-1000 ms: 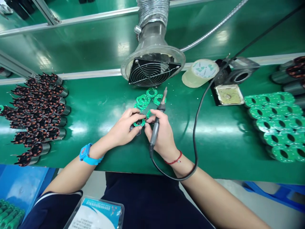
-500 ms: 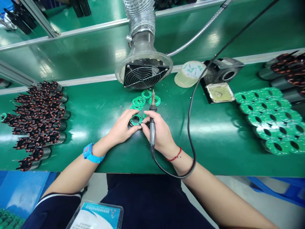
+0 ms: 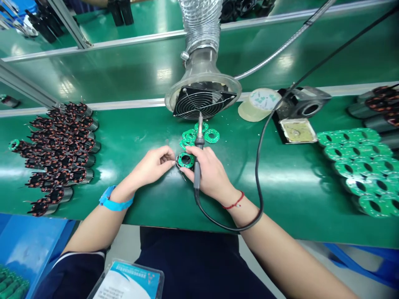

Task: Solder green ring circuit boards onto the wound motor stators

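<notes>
My right hand [image 3: 212,172] holds a soldering iron [image 3: 197,168], its tip pointing up and away from me. The thumb and fingers of that same hand also rest on the sides of a round part topped by a green ring board [image 3: 186,160]. Just left of the part is my left hand [image 3: 156,165], its thumb and fingertips pinched close together at the part's edge; whatever they grip is too small to make out. Beyond my hands several loose green ring boards [image 3: 212,136] lie on the green table [image 3: 149,203].
A fume fan [image 3: 202,104] hangs over the loose boards. Wound motor parts [image 3: 67,143] crowd the left side. Rightward are a tape roll [image 3: 260,104], an iron stand with a sponge [image 3: 296,130], and rows of green boards [image 3: 361,166]. The iron's cable [image 3: 258,166] loops over my right forearm.
My left hand has drawn back leftward from the green-topped part, and its fingers have curled in. My right hand now has its fingers on the part. The whole view has shifted slightly.
</notes>
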Demonstrator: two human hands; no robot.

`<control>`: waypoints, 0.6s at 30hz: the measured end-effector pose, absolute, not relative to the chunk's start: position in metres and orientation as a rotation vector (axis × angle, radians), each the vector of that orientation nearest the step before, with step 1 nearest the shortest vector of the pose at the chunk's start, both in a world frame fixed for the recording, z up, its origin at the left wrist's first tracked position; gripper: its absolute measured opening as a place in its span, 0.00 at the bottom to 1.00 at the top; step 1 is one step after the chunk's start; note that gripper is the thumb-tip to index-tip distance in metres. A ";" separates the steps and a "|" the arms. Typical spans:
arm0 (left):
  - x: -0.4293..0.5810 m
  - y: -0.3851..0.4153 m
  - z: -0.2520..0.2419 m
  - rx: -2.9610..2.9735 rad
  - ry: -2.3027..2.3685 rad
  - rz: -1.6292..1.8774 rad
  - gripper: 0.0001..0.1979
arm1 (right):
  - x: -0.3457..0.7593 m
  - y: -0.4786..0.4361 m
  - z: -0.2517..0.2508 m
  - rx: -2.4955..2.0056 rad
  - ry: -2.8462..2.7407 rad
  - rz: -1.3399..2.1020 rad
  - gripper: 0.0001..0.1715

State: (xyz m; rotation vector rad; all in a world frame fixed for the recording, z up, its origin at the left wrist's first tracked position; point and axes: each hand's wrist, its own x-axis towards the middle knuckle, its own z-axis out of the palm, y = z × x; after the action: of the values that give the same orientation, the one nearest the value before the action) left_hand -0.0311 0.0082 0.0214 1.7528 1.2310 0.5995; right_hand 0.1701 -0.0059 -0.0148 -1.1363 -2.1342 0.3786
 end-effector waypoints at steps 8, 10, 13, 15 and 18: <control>-0.011 0.006 0.004 1.030 1.160 0.921 0.13 | 0.167 -0.011 -0.012 -1.027 -2.140 0.377 0.31; -0.011 0.006 0.007 1.046 1.149 0.881 0.11 | 0.166 -0.012 -0.008 -0.968 -2.147 0.420 0.31; -0.014 0.006 0.012 1.065 1.118 0.832 0.12 | 0.166 -0.013 -0.006 -0.944 -2.148 0.452 0.29; -0.016 0.007 0.014 1.083 1.127 0.784 0.11 | 0.167 -0.013 -0.006 -0.956 -2.118 0.412 0.26; -0.019 0.008 0.015 1.128 1.158 0.745 0.09 | 0.169 -0.013 -0.005 -0.934 -2.067 0.360 0.24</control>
State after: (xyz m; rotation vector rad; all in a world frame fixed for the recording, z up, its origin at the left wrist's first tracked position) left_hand -0.0189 0.0079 0.0149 1.1281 1.1576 0.7449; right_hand 0.1693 -0.0126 -0.0052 -0.9345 -2.0668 0.3605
